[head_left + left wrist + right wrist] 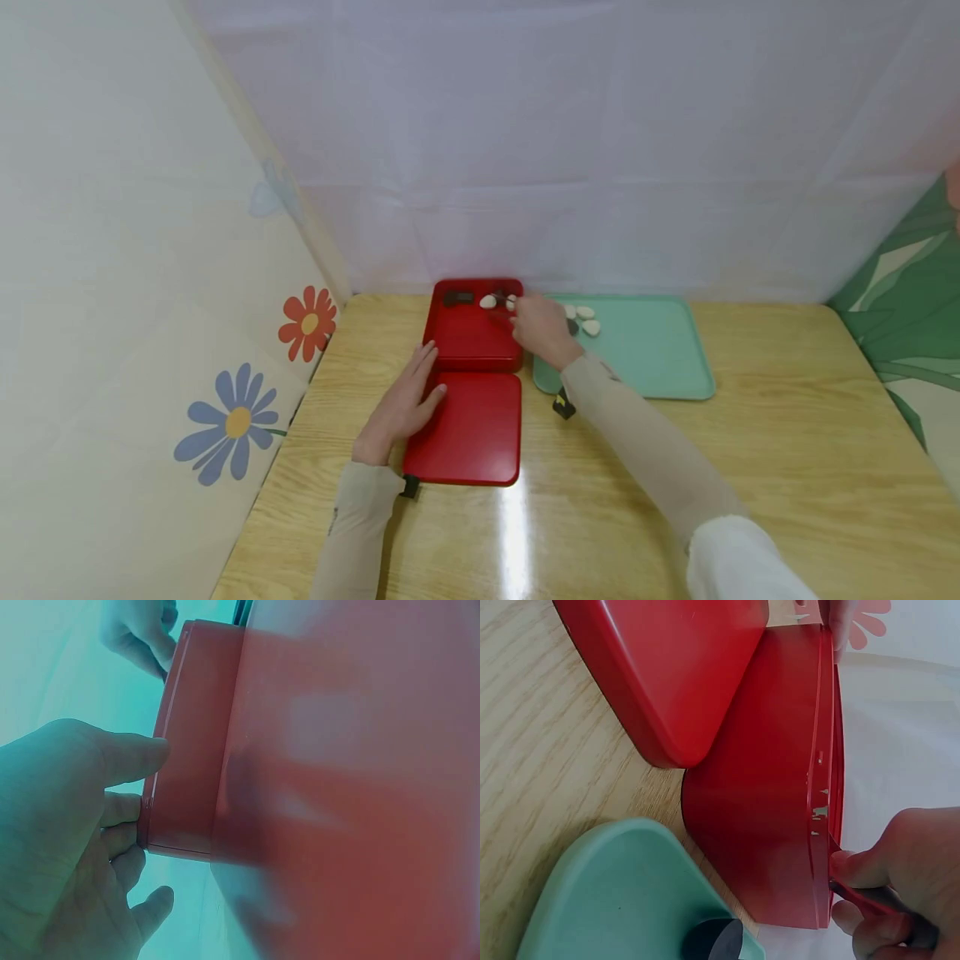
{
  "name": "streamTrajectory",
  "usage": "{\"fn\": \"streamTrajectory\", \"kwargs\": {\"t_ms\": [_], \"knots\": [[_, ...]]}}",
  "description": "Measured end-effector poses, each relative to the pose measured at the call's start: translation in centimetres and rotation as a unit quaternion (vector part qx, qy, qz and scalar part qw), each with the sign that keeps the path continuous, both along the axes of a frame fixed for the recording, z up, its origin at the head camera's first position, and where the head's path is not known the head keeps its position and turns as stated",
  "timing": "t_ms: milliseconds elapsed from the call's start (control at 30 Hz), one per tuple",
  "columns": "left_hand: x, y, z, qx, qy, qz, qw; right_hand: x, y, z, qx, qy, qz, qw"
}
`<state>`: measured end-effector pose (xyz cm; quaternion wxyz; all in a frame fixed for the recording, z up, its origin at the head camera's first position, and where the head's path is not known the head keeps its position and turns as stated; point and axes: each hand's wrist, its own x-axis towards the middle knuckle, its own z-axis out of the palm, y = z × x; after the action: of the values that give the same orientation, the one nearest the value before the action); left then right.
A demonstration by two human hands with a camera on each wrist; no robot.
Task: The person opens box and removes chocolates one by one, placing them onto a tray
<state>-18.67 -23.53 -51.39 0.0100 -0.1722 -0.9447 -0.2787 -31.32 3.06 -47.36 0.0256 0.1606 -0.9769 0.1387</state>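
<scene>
My right hand (542,329) grips a slim dark two-pronged tool (885,904), like tongs, over the right side of an open red box (472,337). The tool's tips reach past the rim, close to a white stone (512,303). Another white stone (488,302) lies just left of it, and a dark oblong piece (459,297) sits in the box's back left. At the box's front left corner my left hand (405,400) touches the rim with loosely extended fingers; in the left wrist view the thumb (142,757) is at the front edge.
A red lid (468,429) lies directly in front of the box. To the right stands a mint-green tray (652,354) bearing several white stones (585,313) and a dark piece (573,327). A pale cloth wall (525,167) rises behind the wooden table (787,400).
</scene>
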Motion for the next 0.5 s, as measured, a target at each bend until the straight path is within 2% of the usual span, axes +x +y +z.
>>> {"fn": "streamTrajectory", "kwargs": {"t_ms": [300, 500], "knots": [[-0.1, 0.0, -0.1, -0.004, 0.001, -0.003, 1.0, -0.4, -0.9, 0.1, 0.008, 0.007, -0.004, 1.0], [-0.1, 0.0, -0.1, -0.005, 0.0, 0.001, 1.0, -0.8, -1.4, 0.5, 0.036, 0.011, 0.015, 0.999]]}}
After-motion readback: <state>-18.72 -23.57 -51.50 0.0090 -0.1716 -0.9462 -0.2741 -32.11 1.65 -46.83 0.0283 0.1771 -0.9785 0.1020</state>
